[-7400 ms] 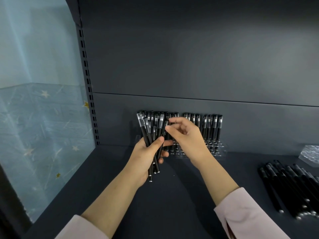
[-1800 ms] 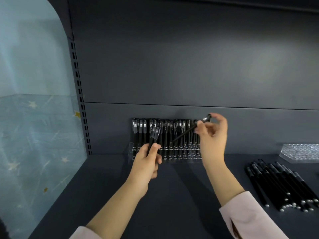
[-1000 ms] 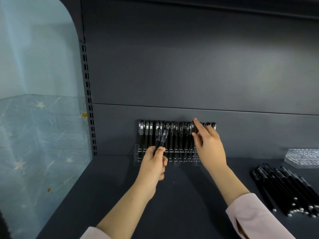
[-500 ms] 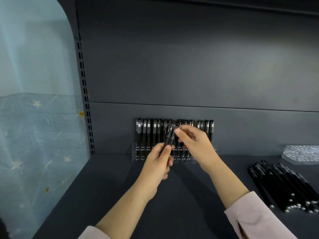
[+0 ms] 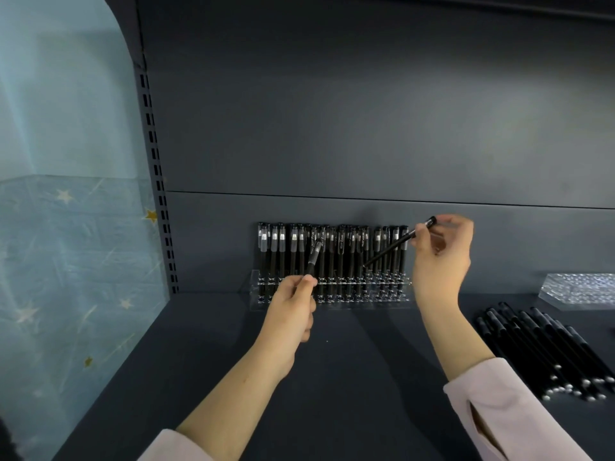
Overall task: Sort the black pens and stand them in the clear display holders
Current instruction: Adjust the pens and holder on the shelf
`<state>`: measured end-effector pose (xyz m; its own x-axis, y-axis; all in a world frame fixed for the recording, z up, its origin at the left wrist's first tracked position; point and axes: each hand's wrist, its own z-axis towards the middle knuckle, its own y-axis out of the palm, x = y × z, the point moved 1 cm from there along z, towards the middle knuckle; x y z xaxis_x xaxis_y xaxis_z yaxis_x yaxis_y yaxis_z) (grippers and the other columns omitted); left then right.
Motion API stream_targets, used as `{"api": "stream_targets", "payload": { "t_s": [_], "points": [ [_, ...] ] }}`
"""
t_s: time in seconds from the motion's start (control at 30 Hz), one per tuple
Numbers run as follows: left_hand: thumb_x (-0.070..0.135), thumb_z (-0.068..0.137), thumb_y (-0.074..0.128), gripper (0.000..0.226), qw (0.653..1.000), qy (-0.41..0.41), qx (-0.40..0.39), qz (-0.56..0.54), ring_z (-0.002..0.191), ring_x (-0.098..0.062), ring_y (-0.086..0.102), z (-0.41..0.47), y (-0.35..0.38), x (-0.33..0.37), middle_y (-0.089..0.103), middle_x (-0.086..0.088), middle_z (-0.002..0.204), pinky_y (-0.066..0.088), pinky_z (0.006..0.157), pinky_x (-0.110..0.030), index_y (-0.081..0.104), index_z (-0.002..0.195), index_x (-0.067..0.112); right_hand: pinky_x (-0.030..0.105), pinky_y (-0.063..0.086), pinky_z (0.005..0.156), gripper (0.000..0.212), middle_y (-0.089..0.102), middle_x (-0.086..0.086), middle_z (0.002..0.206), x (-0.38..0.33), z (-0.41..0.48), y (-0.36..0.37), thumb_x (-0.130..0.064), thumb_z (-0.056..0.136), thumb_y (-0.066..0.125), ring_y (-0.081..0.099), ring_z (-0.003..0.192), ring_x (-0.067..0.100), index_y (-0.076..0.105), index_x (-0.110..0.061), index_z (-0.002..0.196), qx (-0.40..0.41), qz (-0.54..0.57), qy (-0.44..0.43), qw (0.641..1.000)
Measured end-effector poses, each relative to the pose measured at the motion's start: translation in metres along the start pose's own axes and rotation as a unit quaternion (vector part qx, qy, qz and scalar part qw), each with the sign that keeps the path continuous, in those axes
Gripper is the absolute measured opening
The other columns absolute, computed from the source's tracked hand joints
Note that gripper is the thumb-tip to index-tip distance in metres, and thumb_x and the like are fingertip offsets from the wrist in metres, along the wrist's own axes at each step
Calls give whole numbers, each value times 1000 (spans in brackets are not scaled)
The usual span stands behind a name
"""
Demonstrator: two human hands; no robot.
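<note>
Here, the left hand (image 5: 293,311) grips one spare pen (image 5: 313,261) nearly upright before the clear holder (image 5: 253,294), packed with standing pens (image 5: 342,247). The right hand (image 5: 439,257) pinches a tilted pen (image 5: 396,244) over its right end; best straighten it above a free hole. Loose pens (image 5: 539,351) lie rightward.

The pens (image 5: 341,247) are black, shelf (image 5: 366,377) dark grey, wall (image 5: 66,261) pale blue with stars, sleeve (image 5: 506,410) seemingly pink.

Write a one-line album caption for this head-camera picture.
Right hand angles a black pen toward the clear display holder while the left hand grips a second pen.
</note>
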<state>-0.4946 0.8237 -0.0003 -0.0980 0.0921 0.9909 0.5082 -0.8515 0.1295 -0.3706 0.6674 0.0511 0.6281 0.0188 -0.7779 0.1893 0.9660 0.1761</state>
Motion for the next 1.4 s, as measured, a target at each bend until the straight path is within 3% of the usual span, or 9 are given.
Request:
{"api": "stream_targets", "payload": {
  "t_s": [0.13,0.57,0.7,0.8,0.97,1.17,1.27,1.33,1.4],
  "points": [
    [18,102,41,11,1000,-1,3,-9,44,-9,23,2,1,-2,38,6,55,19,36,-19,52,100,18,5,42,67,17,60,-7,93,4,-2,3,-15,95,58,58,75,-1,48,-24,105,-49,-60,-52,996],
    [26,104,41,19,999,24,1,-26,44,-9,23,3,1,-2,36,6,55,19,38,-21,59,96,25,33,52,80,28,60,1,103,27,-4,16,-16,96,54,59,89,22,64,-14,123,-198,-241,-205,928],
    [22,104,40,20,999,23,3,-41,43,-9,23,3,1,0,36,5,54,18,37,-22,58,94,23,41,50,92,33,56,3,111,32,-3,17,-24,98,51,56,102,28,60,-18,128,-243,-270,-164,917],
    [24,104,40,20,999,33,-12,-35,44,-8,24,0,3,3,39,7,52,18,41,-23,59,98,22,32,49,86,33,55,-3,103,21,-6,17,-28,96,53,56,95,20,60,-19,128,-232,-241,-164,928],
    [29,104,41,21,998,52,-43,3,48,-8,28,-7,9,5,42,8,57,23,46,-23,61,103,26,16,49,74,16,68,-12,93,-21,-25,28,-30,92,61,61,82,-3,69,-24,104,-353,-71,-14,933],
    [36,101,47,19,989,97,-61,89,53,0,44,-7,10,3,51,8,72,36,55,-20,59,115,32,24,53,66,20,67,2,82,-24,-36,35,-18,86,70,62,75,11,59,-11,100,-330,77,127,932],
    [40,99,48,34,931,214,-36,292,100,7,54,-3,8,-3,60,15,111,47,91,-24,52,132,32,24,53,67,20,70,10,88,-22,-29,33,-11,88,68,65,77,13,57,-11,105,-293,101,128,942],
    [45,101,40,46,823,293,-23,486,134,-2,33,1,4,-8,43,16,141,26,115,-28,39,145,33,26,55,73,26,72,6,89,-19,-17,25,-11,89,66,67,79,15,55,-19,110,-236,64,73,967],
    [49,102,30,55,761,279,-42,584,147,-8,9,6,0,-13,21,14,157,4,120,-29,20,154,33,28,54,79,27,71,-1,88,-14,-3,12,-15,90,65,67,80,16,53,-27,111,-164,13,13,986]
  ]
}}
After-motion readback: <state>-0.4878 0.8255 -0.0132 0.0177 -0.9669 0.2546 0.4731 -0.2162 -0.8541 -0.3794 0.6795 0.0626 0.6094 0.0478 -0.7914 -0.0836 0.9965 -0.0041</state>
